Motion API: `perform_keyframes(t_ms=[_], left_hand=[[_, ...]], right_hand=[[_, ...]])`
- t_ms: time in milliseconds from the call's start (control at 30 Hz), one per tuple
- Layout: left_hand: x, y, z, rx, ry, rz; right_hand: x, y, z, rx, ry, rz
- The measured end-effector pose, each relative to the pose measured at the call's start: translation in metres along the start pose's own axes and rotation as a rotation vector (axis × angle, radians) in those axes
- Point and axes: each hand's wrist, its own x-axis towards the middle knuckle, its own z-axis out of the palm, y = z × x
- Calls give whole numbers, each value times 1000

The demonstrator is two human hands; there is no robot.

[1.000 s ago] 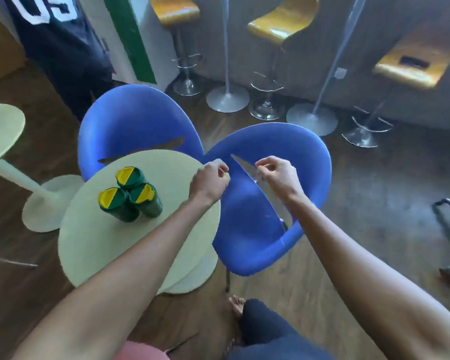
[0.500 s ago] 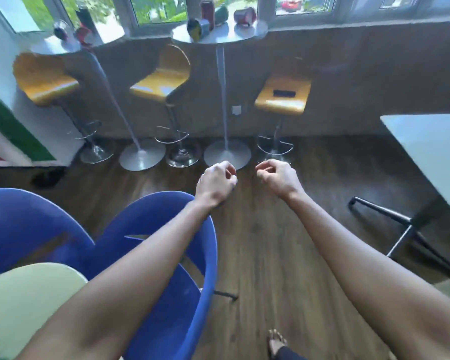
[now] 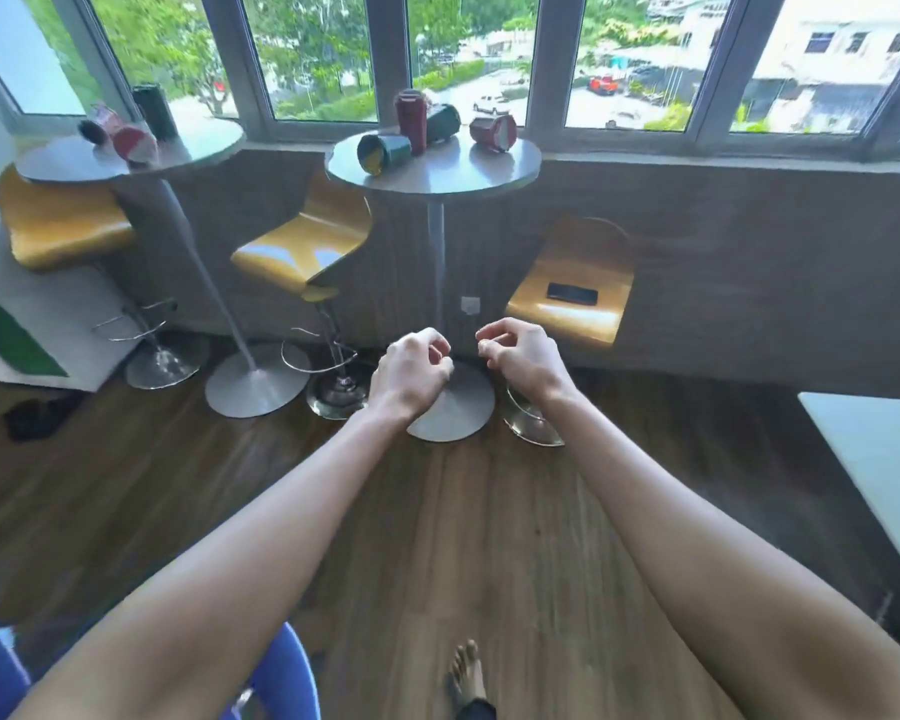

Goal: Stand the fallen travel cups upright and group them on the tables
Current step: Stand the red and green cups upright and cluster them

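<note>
A round grey high table (image 3: 437,171) stands by the window ahead. On it a green cup (image 3: 383,152) lies on its side at the left, a dark red cup (image 3: 411,119) stands upright, a second green cup (image 3: 442,124) lies behind it, and a red cup (image 3: 493,131) lies at the right. A second high table (image 3: 74,161) at the left holds a fallen red cup (image 3: 133,142), a blurred fallen cup (image 3: 94,129) and an upright dark cup (image 3: 155,110). My left hand (image 3: 411,374) and right hand (image 3: 523,356) hang in front of me, fingers loosely curled, holding nothing, well short of both tables.
Three yellow bar stools (image 3: 302,249) stand under the high tables; the right one (image 3: 572,298) has a black phone (image 3: 572,293) on its seat. A white table edge (image 3: 874,449) is at the right. A blue chair (image 3: 287,678) sits at the bottom left. Wooden floor lies between.
The view has swung away from the low round table with three upright green cups and the blue chairs, toward the window tables. Both hands stayed raised, and their fingers have loosened.
</note>
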Motion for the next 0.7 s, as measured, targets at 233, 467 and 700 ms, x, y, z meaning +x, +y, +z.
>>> perform_keyframes(t_ms=[233, 467, 700], left_hand=[[191, -3, -11, -36, 68, -14], [356, -19, -28, -28, 135, 6], [522, -38, -53, -25, 374, 60]], right_hand=[[185, -27, 4, -29, 8, -51], [354, -61, 11, -1, 22, -98], [533, -80, 37, -10, 0, -201]])
